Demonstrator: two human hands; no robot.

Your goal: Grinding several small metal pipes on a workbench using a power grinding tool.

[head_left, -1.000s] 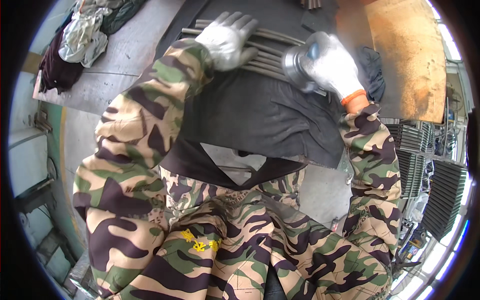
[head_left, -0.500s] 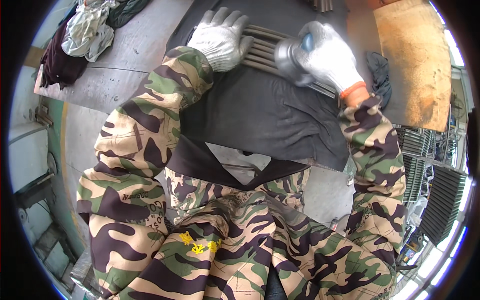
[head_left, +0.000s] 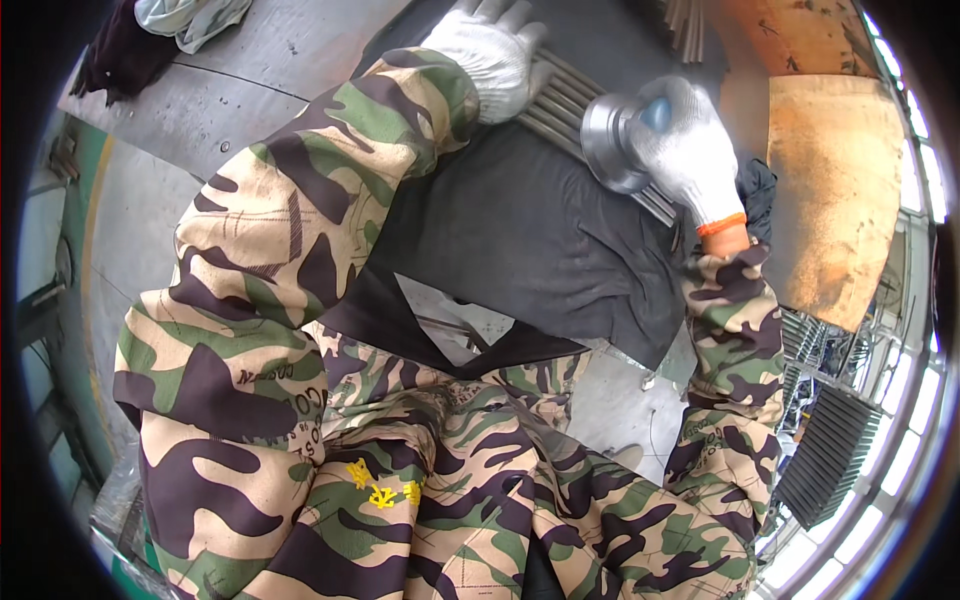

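Left hand: white-gloved (head_left: 487, 55), fingers spread and loosely stretched, its palm laid across the near-left part of the rods, gripping nothing that shows.
Right hand: white-gloved with an orange cuff edge (head_left: 690, 145), fingers curled around a grey round-headed tool (head_left: 607, 145) with a blue part near the thumb.
Rods: a row of slim metal rods (head_left: 555, 115), side by side, running from beneath the left hand, under the tool head, to bare ends just below the right hand.
Black cloth: spread under the rods and toward the wearer from both hands (head_left: 500, 220), wrinkled below the right hand.
Work on the rods: apparently under way, with the tool head over the row. Rod ends past it look brighter than the stretch beside the left hand; finish or only light, I cannot tell.
Second bundle: more rods (head_left: 685, 25) beyond the right hand, touched by neither hand; whether done or left to do is unclear.
Around the hands: brown board (head_left: 835, 190) right of the right hand; grey desk (head_left: 265, 90) left of the left hand.
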